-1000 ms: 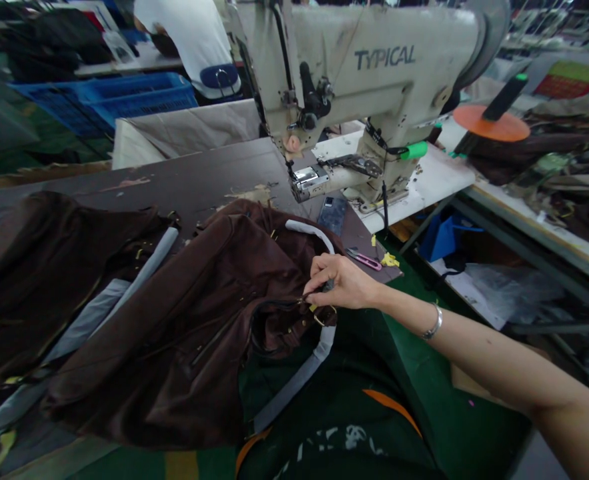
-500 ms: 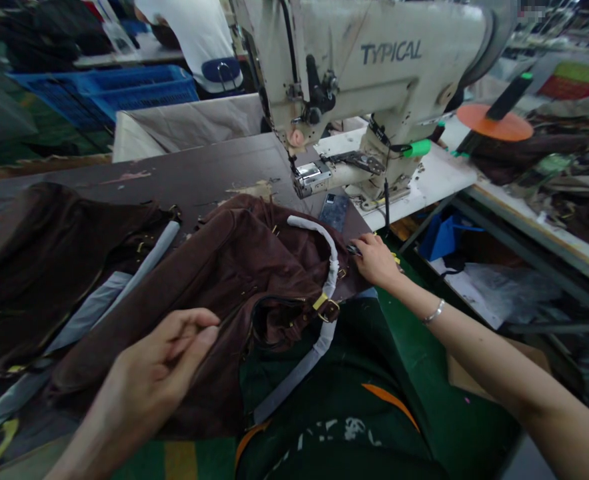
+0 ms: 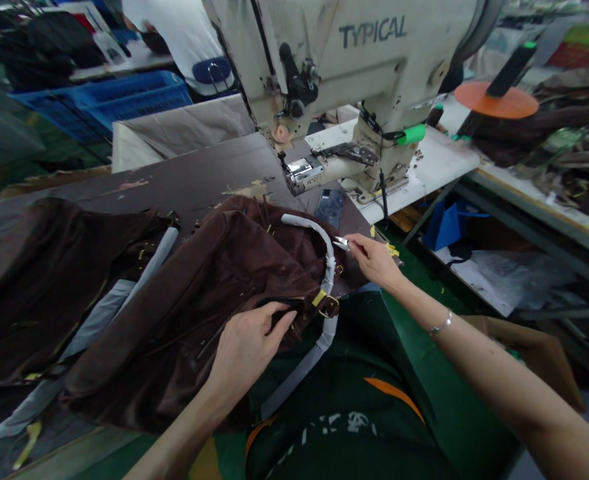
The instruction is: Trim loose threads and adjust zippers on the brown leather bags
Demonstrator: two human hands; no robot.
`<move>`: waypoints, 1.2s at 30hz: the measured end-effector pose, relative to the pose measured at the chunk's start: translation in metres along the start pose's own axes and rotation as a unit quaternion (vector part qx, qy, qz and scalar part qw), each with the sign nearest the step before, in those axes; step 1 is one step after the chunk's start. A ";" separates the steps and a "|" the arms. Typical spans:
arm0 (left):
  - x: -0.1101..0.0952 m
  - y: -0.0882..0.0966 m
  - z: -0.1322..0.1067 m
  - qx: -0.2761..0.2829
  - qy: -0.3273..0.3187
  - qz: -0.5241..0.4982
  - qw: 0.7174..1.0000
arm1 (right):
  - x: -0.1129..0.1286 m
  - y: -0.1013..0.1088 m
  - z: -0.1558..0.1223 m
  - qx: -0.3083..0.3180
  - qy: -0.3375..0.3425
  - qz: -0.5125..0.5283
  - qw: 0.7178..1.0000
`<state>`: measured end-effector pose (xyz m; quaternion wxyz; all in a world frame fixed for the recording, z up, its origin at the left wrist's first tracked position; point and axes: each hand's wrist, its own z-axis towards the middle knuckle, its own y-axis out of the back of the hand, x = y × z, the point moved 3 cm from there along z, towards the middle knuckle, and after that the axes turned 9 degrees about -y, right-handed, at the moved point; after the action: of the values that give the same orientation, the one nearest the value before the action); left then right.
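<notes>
A brown leather bag (image 3: 209, 287) lies on the dark table in front of me, its handle wrapped in pale foam (image 3: 327, 253). My left hand (image 3: 247, 347) rests on the bag beside the zipper opening, with its fingers closed on the zipper edge. A brass ring and a yellow tag (image 3: 324, 303) sit just right of those fingers. My right hand (image 3: 374, 257) hovers at the bag's right end and is closed on small thread snips (image 3: 341, 242), whose metal tips point left toward the wrapped handle.
A cream sewing machine (image 3: 374, 60) stands behind the bag, with a phone (image 3: 330, 205) lying under its arm. A second brown bag (image 3: 39, 267) lies at the left. Blue crates (image 3: 124, 97) and a person in a white shirt (image 3: 184, 33) are at the back.
My left hand came into view and came down onto the bag's zipper edge. My right hand left the zipper, reached to the table's right end and lifted the thread snips.
</notes>
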<state>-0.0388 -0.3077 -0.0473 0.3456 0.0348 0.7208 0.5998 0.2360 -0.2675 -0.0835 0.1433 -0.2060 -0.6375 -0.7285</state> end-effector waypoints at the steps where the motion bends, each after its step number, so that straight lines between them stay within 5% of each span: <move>1: 0.001 -0.002 0.002 0.013 0.000 -0.026 1.000 | 0.007 0.004 -0.007 0.002 0.013 0.019 1.000; 6: 0.002 -0.004 0.000 0.048 0.002 -0.169 0.984 | 0.034 0.026 -0.042 0.030 0.063 0.096 0.993; 12: -0.013 0.006 -0.016 0.054 -0.022 -0.255 0.965 | 0.048 0.035 -0.063 0.056 0.152 0.064 0.985; 22: -0.038 0.004 -0.021 -0.077 -0.201 -0.132 0.968 | 0.067 0.023 -0.064 0.037 0.304 -0.028 0.951; 36: -0.037 0.009 -0.020 -0.082 -0.190 -0.123 0.971 | 0.070 0.019 -0.058 0.083 0.306 0.010 0.948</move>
<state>-0.0251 -0.3394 -0.0217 0.5489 0.0310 0.5891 0.5922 0.1768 -0.3235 -0.0388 0.3552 0.0328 -0.6189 -0.6999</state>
